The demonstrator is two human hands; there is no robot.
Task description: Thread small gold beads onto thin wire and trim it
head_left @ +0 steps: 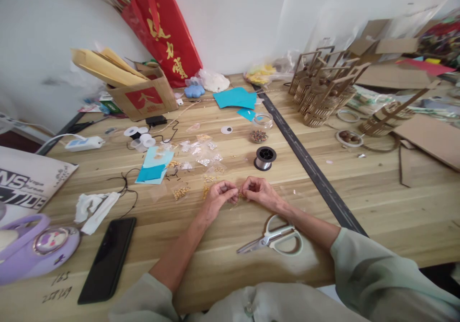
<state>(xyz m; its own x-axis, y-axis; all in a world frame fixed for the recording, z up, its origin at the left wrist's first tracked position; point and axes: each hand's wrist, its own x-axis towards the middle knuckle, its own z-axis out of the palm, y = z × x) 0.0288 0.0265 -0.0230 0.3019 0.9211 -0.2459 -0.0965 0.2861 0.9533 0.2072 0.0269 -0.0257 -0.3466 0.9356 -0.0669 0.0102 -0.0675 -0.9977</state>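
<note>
My left hand (222, 195) and my right hand (259, 190) meet over the middle of the table, thumb and forefinger pinched on each. Between the fingertips is a small gold beaded piece (234, 205), part of it dangling below; its exact kind is too small to make out. Scissors (270, 238) with pale handles lie just below my right wrist. A black spool of thin clear or silvery line (265, 159) stands beyond my right hand. To the left of my left hand is a small bag of gold beads (180, 192).
Beyond my hands lie several small bags of silvery findings (204, 152), a jar of beads (258, 135) and blue sheets (235, 97). A phone (107, 260) and a purple case (43, 250) sit at left. Small woven baskets (316, 99) and cardboard (431, 139) occupy the right.
</note>
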